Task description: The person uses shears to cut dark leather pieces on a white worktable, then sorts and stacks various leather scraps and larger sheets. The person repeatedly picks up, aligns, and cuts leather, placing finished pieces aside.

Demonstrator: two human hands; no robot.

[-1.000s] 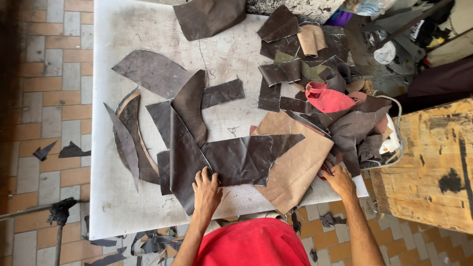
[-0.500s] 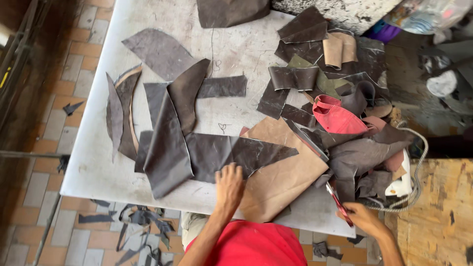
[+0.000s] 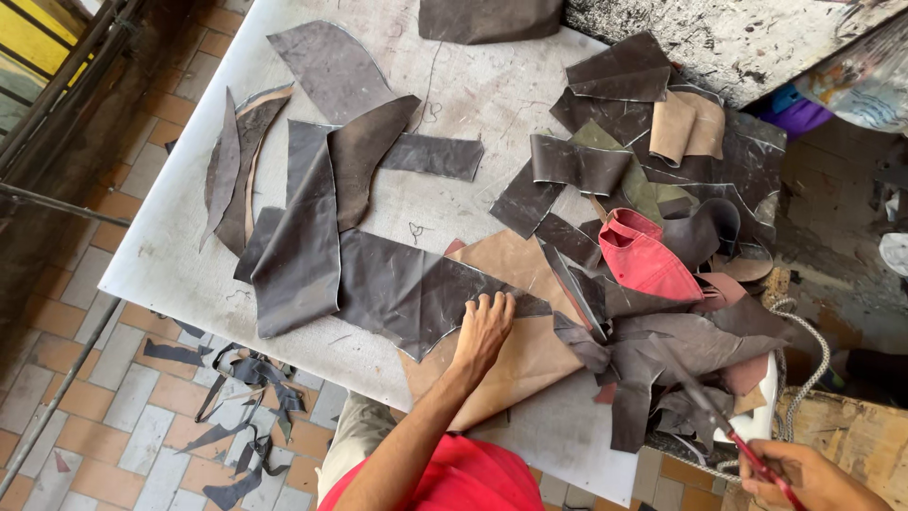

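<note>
My left hand (image 3: 482, 326) lies flat, fingers spread, on the edge of a long dark brown leather piece (image 3: 397, 284), where that piece overlaps a tan leather sheet (image 3: 530, 364). My right hand (image 3: 809, 478) is at the lower right, off the table's corner. It grips red-handled scissors (image 3: 728, 431) whose blades point up and left toward a heap of dark scraps (image 3: 681, 345). A red shaped piece (image 3: 648, 265) rests on that heap.
Several more cut leather shapes lie across the white table (image 3: 454, 199), mostly on its left and far right. Offcuts (image 3: 236, 378) litter the tiled floor under the near edge. A wooden crate (image 3: 851, 440) and a rope (image 3: 818, 355) are at the right.
My right hand left the tan sheet's edge, dropped to the lower right and now holds the scissors. My left hand stays pressed on the dark leather. The view shifted right.
</note>
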